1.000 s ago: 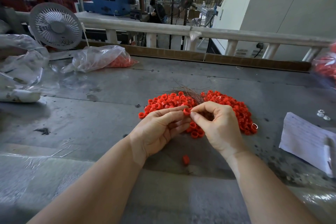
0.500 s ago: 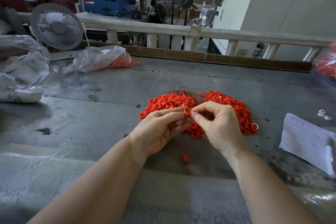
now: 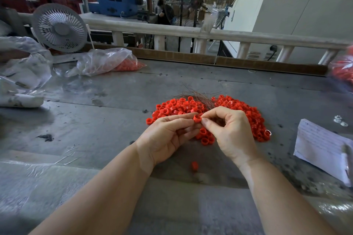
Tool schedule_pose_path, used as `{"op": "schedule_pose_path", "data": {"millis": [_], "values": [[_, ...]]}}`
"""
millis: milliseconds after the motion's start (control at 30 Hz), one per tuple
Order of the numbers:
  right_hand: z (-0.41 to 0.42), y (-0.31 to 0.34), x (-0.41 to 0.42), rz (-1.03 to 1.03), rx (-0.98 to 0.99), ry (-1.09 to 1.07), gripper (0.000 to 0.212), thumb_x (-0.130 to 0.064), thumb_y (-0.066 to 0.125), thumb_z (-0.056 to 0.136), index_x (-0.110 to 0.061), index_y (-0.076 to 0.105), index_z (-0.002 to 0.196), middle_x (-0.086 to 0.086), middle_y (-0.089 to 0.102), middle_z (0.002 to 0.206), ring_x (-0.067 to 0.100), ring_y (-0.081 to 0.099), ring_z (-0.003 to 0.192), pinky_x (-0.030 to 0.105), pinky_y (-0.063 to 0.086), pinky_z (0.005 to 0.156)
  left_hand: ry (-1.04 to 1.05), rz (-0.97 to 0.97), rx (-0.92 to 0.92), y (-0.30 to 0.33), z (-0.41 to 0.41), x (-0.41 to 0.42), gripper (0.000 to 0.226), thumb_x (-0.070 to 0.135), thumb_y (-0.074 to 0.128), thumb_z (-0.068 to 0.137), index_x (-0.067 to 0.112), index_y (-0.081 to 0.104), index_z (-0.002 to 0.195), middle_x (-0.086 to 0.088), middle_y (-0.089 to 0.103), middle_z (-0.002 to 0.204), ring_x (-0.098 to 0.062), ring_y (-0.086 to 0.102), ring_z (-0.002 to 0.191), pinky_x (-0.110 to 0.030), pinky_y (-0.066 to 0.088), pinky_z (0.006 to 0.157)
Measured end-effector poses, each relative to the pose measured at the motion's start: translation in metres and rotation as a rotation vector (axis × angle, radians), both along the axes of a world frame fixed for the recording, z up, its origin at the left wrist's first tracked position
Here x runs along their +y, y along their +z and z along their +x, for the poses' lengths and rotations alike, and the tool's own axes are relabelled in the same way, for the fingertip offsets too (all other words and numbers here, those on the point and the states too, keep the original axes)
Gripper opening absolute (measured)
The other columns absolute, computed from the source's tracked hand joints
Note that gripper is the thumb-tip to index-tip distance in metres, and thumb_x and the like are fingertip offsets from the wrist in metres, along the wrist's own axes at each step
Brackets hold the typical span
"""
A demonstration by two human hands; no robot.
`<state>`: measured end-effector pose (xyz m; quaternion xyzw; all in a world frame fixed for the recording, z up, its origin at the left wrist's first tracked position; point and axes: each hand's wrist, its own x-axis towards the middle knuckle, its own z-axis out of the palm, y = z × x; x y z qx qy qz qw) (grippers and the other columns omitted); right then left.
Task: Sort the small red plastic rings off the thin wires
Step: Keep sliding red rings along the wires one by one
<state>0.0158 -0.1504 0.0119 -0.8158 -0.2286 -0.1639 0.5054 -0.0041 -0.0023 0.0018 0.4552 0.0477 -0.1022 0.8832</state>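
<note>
Fan [image 3: 59,28], paper [image 3: 321,147] (far apart)

From my feed I see two bare forearms rising from the lower edge of the frame, with no sleeves, gloves, watch or bands on them. My left hand [image 3: 168,137] and my right hand [image 3: 232,133] are bare too, and I see no rings on the fingers. The fingernails are short and unpainted. Creases show at both wrists.
</note>
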Motion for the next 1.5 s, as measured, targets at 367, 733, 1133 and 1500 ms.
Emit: {"op": "schedule_pose_path", "data": {"millis": [367, 733, 1133, 1500], "values": [[0.0001, -0.0003, 0.0007, 0.003, 0.025, -0.01, 0.014, 0.0, 0.069, 0.078, -0.012, 0.071, 0.07, -0.006, 0.067, 0.068, 0.007, 0.062, 0.068, 0.015, 0.049, 0.064, -0.005, 0.019, -0.014, -0.0019, 0.0006, 0.0009, 0.02, 0.001, 0.064, 0.062, 0.007, 0.077, 0.076, -0.013, 0.072, 0.075, -0.017, 0.071, 0.07, -0.02, 0.056, 0.059], [-0.0006, -0.0004, 0.0011, -0.017, 0.053, 0.003, 0.013, -0.001, 0.066, 0.081, -0.009, 0.069, 0.072, -0.003, 0.065, 0.067, 0.004, 0.057, 0.063, 0.011, 0.044, 0.06, 0.011, 0.045, -0.033, 0.0, -0.001, -0.0015, 0.017, 0.0, 0.064, 0.064, 0.006, 0.076, 0.075, -0.012, 0.072, 0.073, -0.016, 0.07, 0.067, -0.02, 0.056, 0.059], [-0.0004, -0.0013, 0.0011, 0.0, 0.043, 0.012, 0.014, -0.002, 0.066, 0.081, -0.012, 0.069, 0.072, -0.005, 0.065, 0.068, 0.002, 0.058, 0.065, 0.011, 0.045, 0.061, 0.015, 0.055, -0.08, 0.0007, -0.0016, -0.0034, 0.013, 0.002, 0.064, 0.066, 0.008, 0.075, 0.069, -0.009, 0.07, 0.069, -0.012, 0.069, 0.063, -0.019, 0.056, 0.058], [0.001, -0.003, 0.0014, -0.005, 0.007, 0.024, 0.018, -0.001, 0.067, 0.08, -0.016, 0.067, 0.071, -0.009, 0.064, 0.068, 0.001, 0.057, 0.065, 0.009, 0.042, 0.062, -0.051, 0.025, -0.097, -0.0043, 0.001, -0.0006, 0.016, 0.006, 0.065, 0.067, 0.007, 0.067, 0.083, -0.006, 0.069, 0.07, -0.01, 0.067, 0.064, -0.021, 0.056, 0.059]]}}
